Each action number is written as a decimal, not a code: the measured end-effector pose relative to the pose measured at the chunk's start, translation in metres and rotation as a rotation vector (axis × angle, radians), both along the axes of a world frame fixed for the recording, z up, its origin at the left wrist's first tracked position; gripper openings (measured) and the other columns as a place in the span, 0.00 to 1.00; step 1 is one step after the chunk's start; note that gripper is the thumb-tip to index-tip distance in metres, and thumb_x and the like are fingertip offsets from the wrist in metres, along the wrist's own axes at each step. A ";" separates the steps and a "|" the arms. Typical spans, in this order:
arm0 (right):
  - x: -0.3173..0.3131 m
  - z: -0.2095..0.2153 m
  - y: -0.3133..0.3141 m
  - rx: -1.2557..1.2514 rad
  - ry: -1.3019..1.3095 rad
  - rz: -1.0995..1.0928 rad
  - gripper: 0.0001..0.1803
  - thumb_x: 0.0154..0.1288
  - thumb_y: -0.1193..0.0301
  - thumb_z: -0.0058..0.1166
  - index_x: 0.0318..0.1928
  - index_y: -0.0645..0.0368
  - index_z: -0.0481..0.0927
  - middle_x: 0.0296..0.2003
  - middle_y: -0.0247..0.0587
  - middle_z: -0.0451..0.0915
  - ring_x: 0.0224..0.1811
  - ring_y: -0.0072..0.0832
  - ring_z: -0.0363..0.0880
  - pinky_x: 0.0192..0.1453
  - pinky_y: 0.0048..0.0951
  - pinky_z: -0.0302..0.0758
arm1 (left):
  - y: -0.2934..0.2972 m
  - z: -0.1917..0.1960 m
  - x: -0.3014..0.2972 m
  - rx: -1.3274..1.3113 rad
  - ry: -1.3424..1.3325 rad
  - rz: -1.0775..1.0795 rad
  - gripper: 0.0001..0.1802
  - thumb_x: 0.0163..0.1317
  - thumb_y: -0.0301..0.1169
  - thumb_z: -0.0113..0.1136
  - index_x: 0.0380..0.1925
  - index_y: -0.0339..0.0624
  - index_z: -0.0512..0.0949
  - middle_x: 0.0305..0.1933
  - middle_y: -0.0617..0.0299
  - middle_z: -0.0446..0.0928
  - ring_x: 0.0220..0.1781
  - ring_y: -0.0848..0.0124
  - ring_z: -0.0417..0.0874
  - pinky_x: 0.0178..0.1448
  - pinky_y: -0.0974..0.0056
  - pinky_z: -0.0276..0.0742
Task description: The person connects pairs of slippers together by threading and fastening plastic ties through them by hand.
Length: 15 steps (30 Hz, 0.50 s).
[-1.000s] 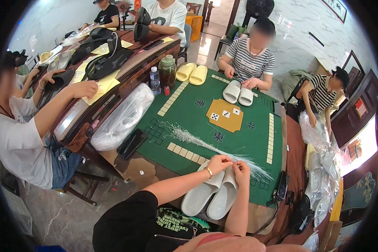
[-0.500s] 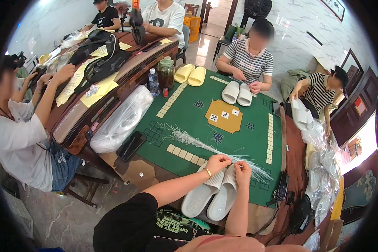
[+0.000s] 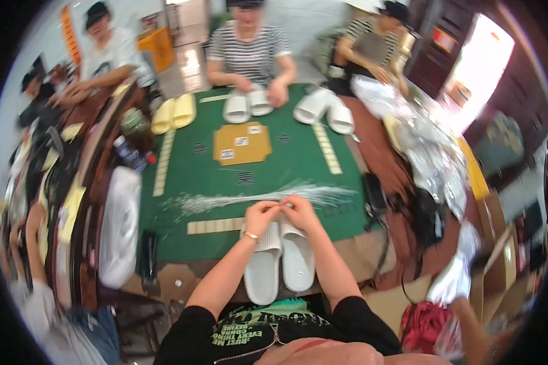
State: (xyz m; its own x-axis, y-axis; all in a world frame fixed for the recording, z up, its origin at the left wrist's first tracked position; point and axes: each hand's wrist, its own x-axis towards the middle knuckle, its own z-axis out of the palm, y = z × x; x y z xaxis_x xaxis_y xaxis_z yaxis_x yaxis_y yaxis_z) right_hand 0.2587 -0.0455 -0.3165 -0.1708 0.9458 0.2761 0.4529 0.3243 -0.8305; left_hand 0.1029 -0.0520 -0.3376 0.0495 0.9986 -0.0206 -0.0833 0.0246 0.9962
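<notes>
At the near edge of the green table [image 3: 298, 152], the person's left hand [image 3: 260, 214] and right hand [image 3: 299, 210] meet, fingers curled in and fingertips almost touching, pinching something too small to make out; it may be one of the thin white ties. Directly under both hands lies a pair of white slippers [image 3: 280, 258], side by side, toes toward the hands. Just beyond the fingertips a bundle of white ties [image 3: 256, 198] stretches across the table. A row of pale tiles [image 3: 214, 225] sits just left of the left hand.
</notes>
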 end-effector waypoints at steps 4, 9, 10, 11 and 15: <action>-0.002 -0.001 0.002 -0.052 0.125 -0.061 0.06 0.53 0.71 0.55 0.30 0.60 0.79 0.29 0.42 0.77 0.32 0.33 0.76 0.33 0.30 0.72 | 0.002 -0.002 -0.001 -0.029 -0.086 0.091 0.07 0.55 0.24 0.60 0.35 0.35 0.80 0.32 0.64 0.80 0.29 0.78 0.77 0.34 0.73 0.74; 0.003 -0.006 0.008 -0.048 0.288 -0.130 0.08 0.58 0.70 0.54 0.34 0.62 0.79 0.29 0.33 0.78 0.29 0.22 0.73 0.35 0.24 0.71 | -0.004 0.011 0.000 -0.063 -0.155 0.059 0.08 0.55 0.24 0.60 0.36 0.35 0.79 0.30 0.65 0.78 0.28 0.80 0.76 0.35 0.75 0.72; 0.004 -0.009 0.014 0.027 0.458 -0.119 0.10 0.61 0.67 0.53 0.34 0.62 0.79 0.30 0.31 0.78 0.26 0.18 0.71 0.29 0.22 0.69 | -0.004 0.010 -0.003 -0.072 -0.144 0.059 0.08 0.55 0.24 0.60 0.36 0.35 0.79 0.29 0.65 0.78 0.28 0.79 0.76 0.35 0.75 0.72; 0.013 -0.012 0.016 -0.103 0.672 -0.225 0.10 0.63 0.67 0.51 0.35 0.61 0.79 0.30 0.31 0.78 0.24 0.16 0.68 0.26 0.20 0.66 | -0.004 0.008 -0.001 -0.079 -0.135 0.044 0.08 0.55 0.24 0.60 0.36 0.35 0.79 0.30 0.65 0.78 0.29 0.79 0.76 0.36 0.74 0.72; 0.077 -0.021 0.035 -0.169 1.562 -0.338 0.08 0.66 0.71 0.45 0.40 0.60 0.76 0.32 0.35 0.78 0.29 0.19 0.75 0.29 0.17 0.70 | -0.003 0.007 0.012 -0.085 -0.114 0.006 0.08 0.56 0.25 0.60 0.36 0.35 0.79 0.30 0.65 0.79 0.29 0.78 0.76 0.36 0.74 0.72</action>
